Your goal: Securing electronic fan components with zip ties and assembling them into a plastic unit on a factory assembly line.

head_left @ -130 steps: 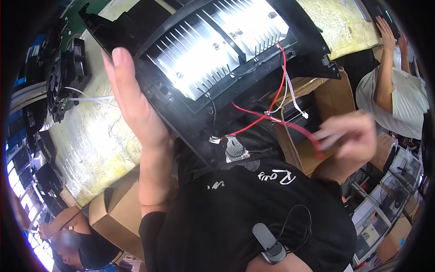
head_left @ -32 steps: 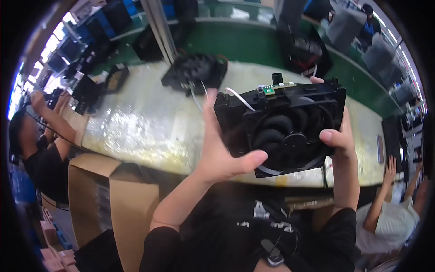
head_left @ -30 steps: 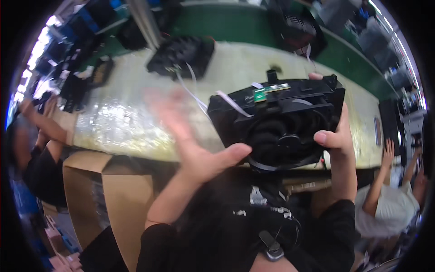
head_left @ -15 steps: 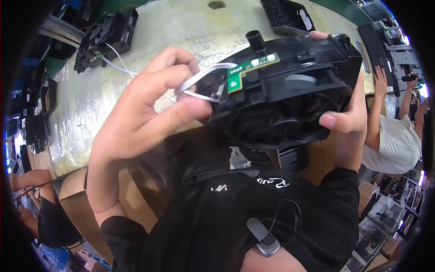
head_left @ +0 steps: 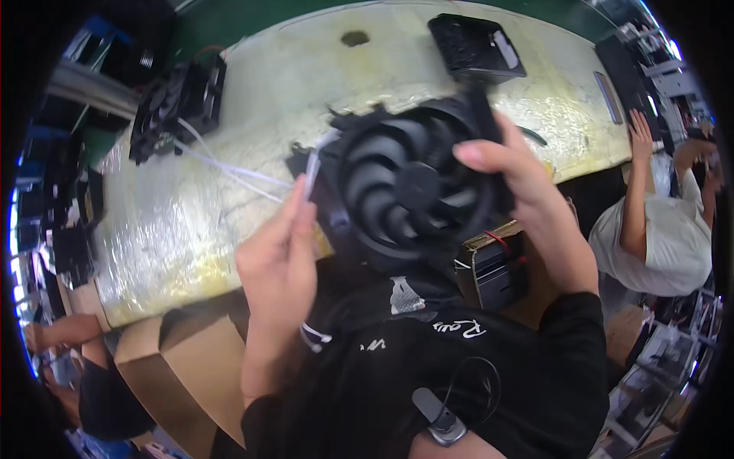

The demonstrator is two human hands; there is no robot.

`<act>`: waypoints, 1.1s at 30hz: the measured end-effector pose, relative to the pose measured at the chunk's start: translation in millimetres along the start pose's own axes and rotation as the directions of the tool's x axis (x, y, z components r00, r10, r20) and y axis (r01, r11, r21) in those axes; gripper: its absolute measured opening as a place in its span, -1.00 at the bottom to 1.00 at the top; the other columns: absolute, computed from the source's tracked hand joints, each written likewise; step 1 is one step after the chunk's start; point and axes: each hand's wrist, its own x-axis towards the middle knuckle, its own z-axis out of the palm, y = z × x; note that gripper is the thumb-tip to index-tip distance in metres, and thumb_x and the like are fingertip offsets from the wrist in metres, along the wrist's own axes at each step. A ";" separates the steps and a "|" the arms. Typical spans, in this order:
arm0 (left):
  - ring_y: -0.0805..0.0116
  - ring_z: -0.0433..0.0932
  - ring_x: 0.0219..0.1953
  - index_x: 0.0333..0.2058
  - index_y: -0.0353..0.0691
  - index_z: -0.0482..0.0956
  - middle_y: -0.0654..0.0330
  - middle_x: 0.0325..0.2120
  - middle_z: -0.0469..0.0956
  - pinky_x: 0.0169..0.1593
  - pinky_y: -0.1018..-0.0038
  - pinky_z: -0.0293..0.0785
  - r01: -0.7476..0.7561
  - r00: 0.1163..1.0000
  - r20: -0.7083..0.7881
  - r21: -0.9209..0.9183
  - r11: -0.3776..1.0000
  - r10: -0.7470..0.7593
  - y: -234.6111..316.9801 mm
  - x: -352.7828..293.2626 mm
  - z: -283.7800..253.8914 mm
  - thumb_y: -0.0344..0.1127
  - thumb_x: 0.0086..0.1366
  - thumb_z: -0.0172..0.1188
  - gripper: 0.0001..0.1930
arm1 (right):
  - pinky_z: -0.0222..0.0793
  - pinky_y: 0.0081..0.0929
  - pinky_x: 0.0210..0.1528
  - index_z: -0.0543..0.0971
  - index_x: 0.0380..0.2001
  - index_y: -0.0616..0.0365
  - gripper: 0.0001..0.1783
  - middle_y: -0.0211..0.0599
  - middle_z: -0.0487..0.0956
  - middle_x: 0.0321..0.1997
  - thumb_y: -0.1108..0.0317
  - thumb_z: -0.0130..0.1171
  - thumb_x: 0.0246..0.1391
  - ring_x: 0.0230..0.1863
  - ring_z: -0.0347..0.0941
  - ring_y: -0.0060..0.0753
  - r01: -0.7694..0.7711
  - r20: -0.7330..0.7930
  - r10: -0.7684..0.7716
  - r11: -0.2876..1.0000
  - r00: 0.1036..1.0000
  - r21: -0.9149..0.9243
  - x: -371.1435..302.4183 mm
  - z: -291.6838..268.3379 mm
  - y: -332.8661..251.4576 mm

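Right hand gripping black fan unit above table; left hand pinching its white wire.

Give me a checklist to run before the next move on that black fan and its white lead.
1. Right hand grips the black fan unit by its edge: ok.
2. Left hand pinches the white lead between fingertips: ok.
3. Lead runs back to the fan's left side: ok, though the joint itself is blurred.
4. Fan blades free of fingers: ok.
5. Lead separate from the white wires trailing off the second fan on the bench: cannot tell.
6. Connector on the lead's end: cannot tell, hidden by fingers.
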 end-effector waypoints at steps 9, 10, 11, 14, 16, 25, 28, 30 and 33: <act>0.07 0.52 -0.51 0.02 -0.47 0.51 -0.12 -0.52 0.52 -0.35 0.30 0.41 -0.153 0.987 0.011 0.393 0.907 0.161 -22.4 57.1 14.9 -0.52 0.30 0.06 -0.67 | 0.47 -0.32 0.05 0.31 0.19 0.35 -0.21 -0.01 0.52 0.06 -0.01 0.28 0.09 0.01 0.54 -0.28 -0.021 -0.165 -0.051 0.914 0.985 -0.405 84.8 -7.2 54.1; 0.07 0.50 -0.53 0.00 -0.47 0.53 -0.12 -0.55 0.49 -0.38 0.28 0.39 -0.198 0.977 0.014 0.417 0.887 0.212 -28.4 55.5 14.6 -0.53 0.29 0.06 -0.69 | 0.40 -0.30 0.08 0.25 0.26 0.39 -0.08 0.04 0.49 0.11 -0.19 0.19 0.12 0.06 0.49 -0.25 0.089 0.109 -0.044 0.890 0.993 -0.448 66.2 -2.0 16.0; 0.07 0.50 -0.53 0.00 -0.47 0.53 -0.12 -0.55 0.49 -0.38 0.28 0.39 -0.208 0.976 0.025 0.410 0.888 0.217 -23.8 53.2 16.3 -0.53 0.29 0.06 -0.69 | 0.42 -0.34 0.04 0.30 0.24 0.35 -0.14 0.01 0.51 0.08 -0.14 0.21 0.12 0.01 0.51 -0.29 0.148 0.072 -0.136 0.710 0.988 -0.689 56.1 -15.4 0.5; 0.12 0.47 -0.57 -0.01 -0.47 0.54 -0.08 -0.58 0.46 -0.42 0.29 0.36 -0.156 0.987 0.028 0.421 0.894 0.159 -11.9 51.9 21.2 -0.53 0.29 0.07 -0.69 | 0.43 -0.55 -0.21 0.60 0.02 0.03 -0.62 -0.28 0.61 -0.16 0.24 0.28 0.13 -0.27 0.50 -0.55 0.195 -0.032 -0.537 0.359 0.843 -0.913 65.8 -72.6 -33.2; 0.16 0.43 -0.59 -0.02 -0.47 0.55 -0.04 -0.60 0.44 -0.45 0.31 0.33 -0.200 0.971 -0.036 0.411 0.890 0.235 -13.9 54.7 21.8 -0.55 0.29 0.08 -0.71 | 0.41 -0.46 -0.22 0.66 -0.10 0.02 -0.73 -0.27 0.59 -0.22 0.34 0.26 0.09 -0.29 0.50 -0.35 0.114 0.144 -0.708 -0.090 0.692 -0.989 82.3 -104.4 -50.3; 0.43 0.36 -0.53 0.02 -0.40 0.54 0.05 -0.55 0.48 -0.40 0.49 0.32 -0.134 0.988 -0.011 0.414 0.900 0.152 -15.1 55.1 19.4 -0.48 0.34 0.06 -0.70 | 0.42 -0.37 -0.12 0.65 -0.22 0.20 -0.81 -0.23 0.60 -0.19 0.40 0.25 0.07 -0.20 0.52 -0.17 0.388 0.379 -0.474 -0.083 0.795 -0.918 125.9 -131.6 -45.3; 0.45 0.34 -0.53 0.03 -0.39 0.54 0.08 -0.55 0.47 -0.40 0.49 0.32 -0.121 0.990 -0.023 0.395 0.911 0.141 -15.6 53.0 20.0 -0.49 0.34 0.06 -0.70 | 0.42 -0.37 -0.13 0.64 -0.26 0.22 -0.83 -0.23 0.60 -0.21 0.40 0.25 0.07 -0.20 0.53 -0.17 0.388 0.367 -0.463 -0.053 0.807 -0.920 124.5 -131.1 -47.5; 0.32 0.38 -0.56 0.01 -0.43 0.54 0.04 -0.58 0.45 -0.43 0.42 0.31 -0.145 0.985 -0.030 0.393 0.908 0.170 -13.5 53.1 21.6 -0.52 0.31 0.07 -0.70 | 0.42 -0.37 -0.13 0.64 -0.28 0.23 -0.83 -0.24 0.61 -0.22 0.40 0.25 0.06 -0.21 0.53 -0.17 0.403 0.374 -0.474 -0.045 0.797 -0.914 123.8 -133.9 -47.1; 0.20 0.41 -0.59 -0.02 -0.48 0.54 -0.01 -0.60 0.43 -0.46 0.35 0.32 -0.168 0.980 -0.036 0.392 0.904 0.197 -13.4 53.6 22.0 -0.56 0.28 0.07 -0.70 | 0.43 -0.37 -0.14 0.67 -0.30 0.18 -0.82 -0.28 0.62 -0.22 0.33 0.27 0.06 -0.23 0.53 -0.19 0.446 0.387 -0.534 -0.022 0.751 -0.895 123.0 -136.0 -46.1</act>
